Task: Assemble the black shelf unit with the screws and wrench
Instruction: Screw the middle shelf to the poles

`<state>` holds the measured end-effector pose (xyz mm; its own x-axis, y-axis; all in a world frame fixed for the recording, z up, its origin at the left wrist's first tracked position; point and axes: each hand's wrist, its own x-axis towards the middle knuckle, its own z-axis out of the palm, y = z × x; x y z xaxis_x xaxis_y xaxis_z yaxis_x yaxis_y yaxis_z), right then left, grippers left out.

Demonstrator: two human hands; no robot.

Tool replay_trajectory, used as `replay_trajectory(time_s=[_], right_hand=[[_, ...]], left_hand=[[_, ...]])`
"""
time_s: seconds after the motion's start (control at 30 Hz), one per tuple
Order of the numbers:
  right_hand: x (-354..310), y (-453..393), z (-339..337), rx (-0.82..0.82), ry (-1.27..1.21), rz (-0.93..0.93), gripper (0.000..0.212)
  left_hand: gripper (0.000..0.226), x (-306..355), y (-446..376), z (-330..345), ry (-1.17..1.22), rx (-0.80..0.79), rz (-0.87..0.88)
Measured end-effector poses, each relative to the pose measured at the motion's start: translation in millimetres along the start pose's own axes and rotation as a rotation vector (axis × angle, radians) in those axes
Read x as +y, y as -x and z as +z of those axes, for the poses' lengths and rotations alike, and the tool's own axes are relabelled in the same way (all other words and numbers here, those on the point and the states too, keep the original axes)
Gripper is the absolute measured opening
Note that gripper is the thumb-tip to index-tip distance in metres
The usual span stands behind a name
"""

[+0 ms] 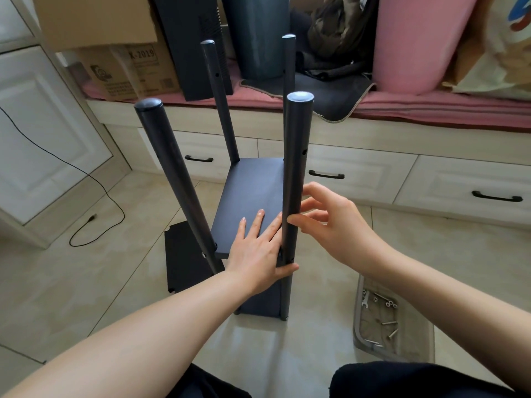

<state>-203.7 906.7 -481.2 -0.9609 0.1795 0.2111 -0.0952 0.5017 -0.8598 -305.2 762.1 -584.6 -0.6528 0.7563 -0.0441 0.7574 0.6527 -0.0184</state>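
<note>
Head view: shelf unit (253, 193) stands on the floor tiles, centre frame, just in front of my knees. My left hand (257, 254) lies flat on the near end of the shelf board (250, 202), fingers straight and spread, thumb hooked round the near right post (296, 179). My right hand (333, 222) is at the same post from the right, fingers loosely curved, tips touching it; can't tell if it really grips.

Count: four upright posts, two boards mounted (one under my hand, one lower), one loose panel (186, 262) flat on the floor, lower left of the unit.

Tray (376, 320) at lower right holds one small wrench (365, 300) plus several screws (386, 323) and washers, too small to count. Black cable (94, 182) trails across the floor at left. Drawers (454, 188), cardboard boxes (126, 70) and pink cushions (416, 41) fill the top of the frame.
</note>
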Motion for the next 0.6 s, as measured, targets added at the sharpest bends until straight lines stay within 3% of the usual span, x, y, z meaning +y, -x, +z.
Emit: replay_trajectory(time_s=[0.23, 0.4, 0.5, 0.6], right_hand=[[31.6, -3.8, -7.2, 0.051, -0.059, -0.017, 0.027], [119.8, 22.2, -37.6, 0.156, 0.050, 0.310, 0.010], [188.2, 50.3, -49.3, -0.086, 0.344, 0.587, 0.008], [252.3, 79.7, -46.6, -0.401, 0.561, 0.816, 0.023]], left_hand=[[0.093, 5.0, -9.0, -6.8, -0.005, 0.006, -0.022], [0.091, 8.8, -16.3, -6.9, -0.022, 0.012, -0.036], [0.091, 7.9, -16.7, -6.0, -0.034, 0.036, -0.039], [0.089, 6.9, -18.4, -4.4, -0.047, 0.044, -0.037]])
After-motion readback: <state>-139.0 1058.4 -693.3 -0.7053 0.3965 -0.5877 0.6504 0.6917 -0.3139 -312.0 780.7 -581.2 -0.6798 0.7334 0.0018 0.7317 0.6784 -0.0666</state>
